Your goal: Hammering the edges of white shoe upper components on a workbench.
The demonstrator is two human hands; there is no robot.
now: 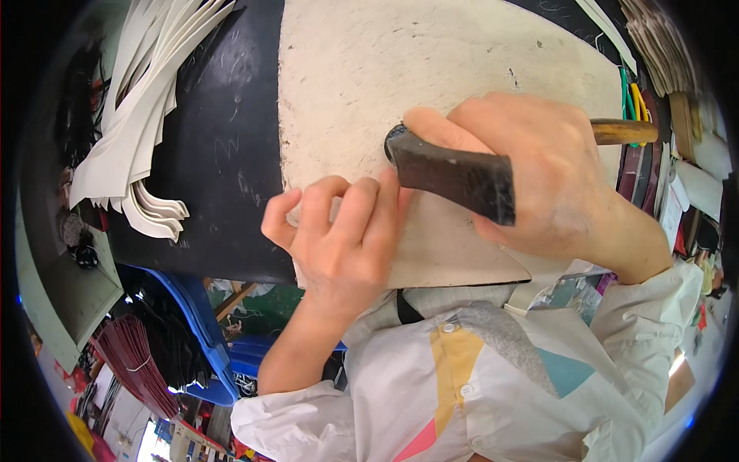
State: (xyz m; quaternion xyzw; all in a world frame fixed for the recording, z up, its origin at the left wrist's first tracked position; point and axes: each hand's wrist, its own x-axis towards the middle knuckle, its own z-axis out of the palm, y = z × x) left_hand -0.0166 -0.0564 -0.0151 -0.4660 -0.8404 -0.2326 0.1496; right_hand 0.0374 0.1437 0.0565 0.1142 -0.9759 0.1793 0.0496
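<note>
My right hand grips a dark metal hammer head close to its face; its wooden handle sticks out to the right. The hammer's round face sits over a large off-white sheet that lies on a black worktable. My left hand rests on the sheet's near edge just left of the hammer, fingers curled and pressed down. What lies under the fingertips is hidden.
A fan of white cut strips lies at the table's left. Stacked brown pieces and green and yellow handled tools sit at the right. A blue bin and dark red bundles are below left.
</note>
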